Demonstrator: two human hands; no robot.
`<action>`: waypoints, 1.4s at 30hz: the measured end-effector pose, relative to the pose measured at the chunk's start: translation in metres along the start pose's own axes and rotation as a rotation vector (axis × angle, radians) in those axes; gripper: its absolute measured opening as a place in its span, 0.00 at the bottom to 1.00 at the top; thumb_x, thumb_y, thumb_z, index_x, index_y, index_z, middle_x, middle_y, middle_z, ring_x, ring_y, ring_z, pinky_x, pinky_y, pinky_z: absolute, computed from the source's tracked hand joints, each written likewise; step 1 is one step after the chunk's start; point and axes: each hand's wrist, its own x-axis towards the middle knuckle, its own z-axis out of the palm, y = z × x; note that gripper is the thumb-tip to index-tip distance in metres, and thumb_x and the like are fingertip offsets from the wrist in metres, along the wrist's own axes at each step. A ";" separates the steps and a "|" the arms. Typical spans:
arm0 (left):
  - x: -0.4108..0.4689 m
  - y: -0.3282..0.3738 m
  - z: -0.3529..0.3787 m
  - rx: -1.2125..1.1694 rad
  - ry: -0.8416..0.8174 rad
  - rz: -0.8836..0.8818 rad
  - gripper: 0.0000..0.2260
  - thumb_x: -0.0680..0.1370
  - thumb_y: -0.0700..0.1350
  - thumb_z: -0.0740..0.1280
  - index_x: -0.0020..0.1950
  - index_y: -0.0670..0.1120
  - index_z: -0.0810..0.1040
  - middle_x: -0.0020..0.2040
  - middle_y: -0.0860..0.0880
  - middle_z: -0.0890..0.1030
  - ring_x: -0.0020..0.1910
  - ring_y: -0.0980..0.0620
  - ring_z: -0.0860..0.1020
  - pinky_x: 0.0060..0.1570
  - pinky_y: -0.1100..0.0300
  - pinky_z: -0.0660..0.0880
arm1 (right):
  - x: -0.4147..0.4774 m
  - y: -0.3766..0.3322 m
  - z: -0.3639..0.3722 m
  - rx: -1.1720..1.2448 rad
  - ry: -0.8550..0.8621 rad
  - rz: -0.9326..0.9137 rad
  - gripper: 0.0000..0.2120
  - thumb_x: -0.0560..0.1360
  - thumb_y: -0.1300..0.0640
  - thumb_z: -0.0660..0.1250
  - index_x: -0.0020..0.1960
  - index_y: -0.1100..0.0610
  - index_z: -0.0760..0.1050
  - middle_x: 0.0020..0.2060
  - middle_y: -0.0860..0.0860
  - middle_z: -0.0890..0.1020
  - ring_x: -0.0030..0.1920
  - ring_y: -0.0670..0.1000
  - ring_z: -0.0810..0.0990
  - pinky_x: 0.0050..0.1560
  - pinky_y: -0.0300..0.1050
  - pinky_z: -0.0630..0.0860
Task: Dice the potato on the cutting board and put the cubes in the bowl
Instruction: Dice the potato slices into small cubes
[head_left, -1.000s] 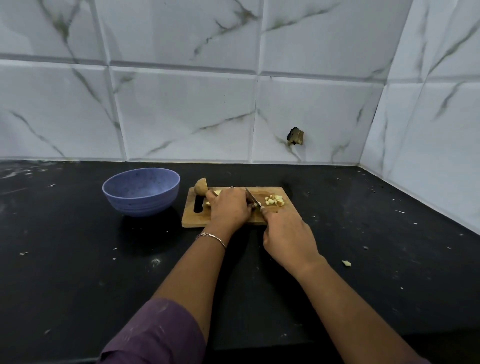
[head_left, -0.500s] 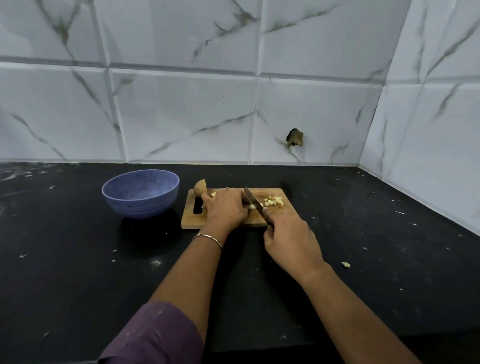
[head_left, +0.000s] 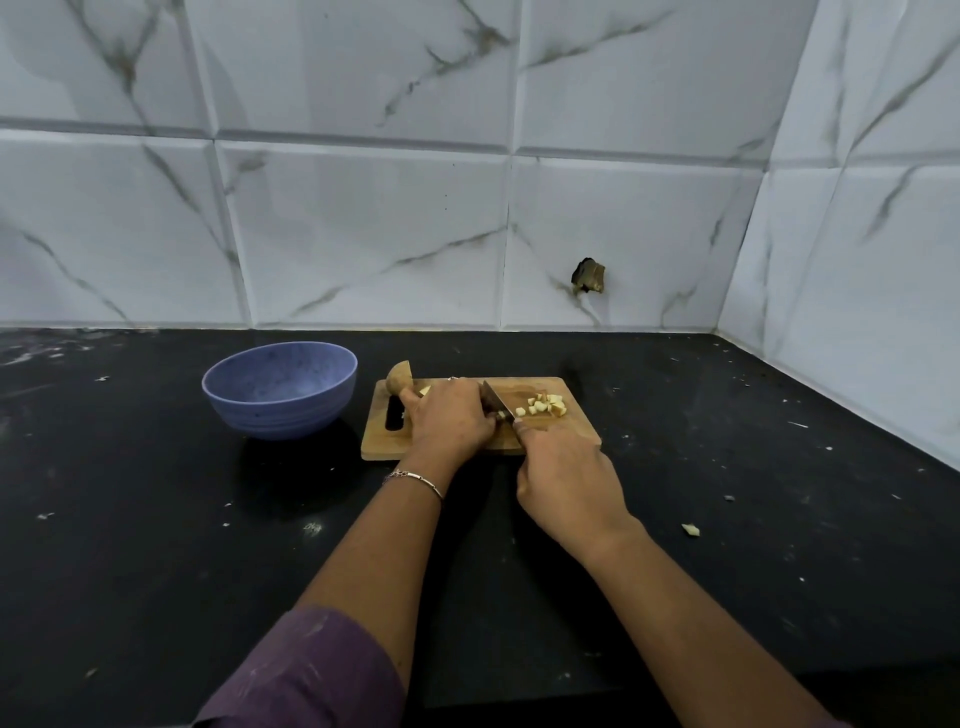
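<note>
Holding nearly the same pose as a second ago, your left grip (head_left: 451, 423) curls down over the potato piece (head_left: 501, 414) on the cutting board (head_left: 577, 432), with only its pale end showing. Your right grip (head_left: 569, 480) is wrapped round the knife (head_left: 496, 399), whose blade has edged slightly toward the left fingers. Cubes (head_left: 545, 406) stay piled at the board's far right. The bowl (head_left: 280, 389) stands on the counter (head_left: 156, 519), left of the board.

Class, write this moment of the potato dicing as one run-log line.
step: dicing | left hand: holds potato on cutting board | right hand: grips knife | cubes: on board | bowl: no cubes inside
</note>
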 end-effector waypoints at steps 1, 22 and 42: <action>0.000 -0.001 0.000 -0.003 0.003 0.000 0.09 0.78 0.54 0.67 0.55 0.55 0.83 0.54 0.53 0.82 0.60 0.50 0.76 0.68 0.39 0.55 | 0.000 0.000 0.000 -0.004 -0.001 0.000 0.17 0.80 0.59 0.62 0.68 0.54 0.73 0.53 0.51 0.79 0.51 0.51 0.80 0.47 0.44 0.77; 0.008 -0.007 0.001 -0.024 -0.002 -0.052 0.07 0.78 0.53 0.68 0.53 0.55 0.83 0.52 0.55 0.82 0.59 0.50 0.76 0.65 0.41 0.56 | -0.005 0.006 0.000 0.114 0.083 0.008 0.24 0.82 0.53 0.61 0.77 0.47 0.65 0.58 0.48 0.78 0.56 0.48 0.77 0.56 0.43 0.76; 0.000 -0.003 -0.004 -0.020 -0.013 -0.024 0.06 0.78 0.52 0.67 0.52 0.56 0.83 0.53 0.54 0.82 0.60 0.50 0.75 0.65 0.42 0.58 | 0.000 0.002 0.000 0.047 0.005 -0.023 0.20 0.81 0.58 0.63 0.72 0.51 0.70 0.56 0.50 0.79 0.54 0.49 0.79 0.51 0.42 0.77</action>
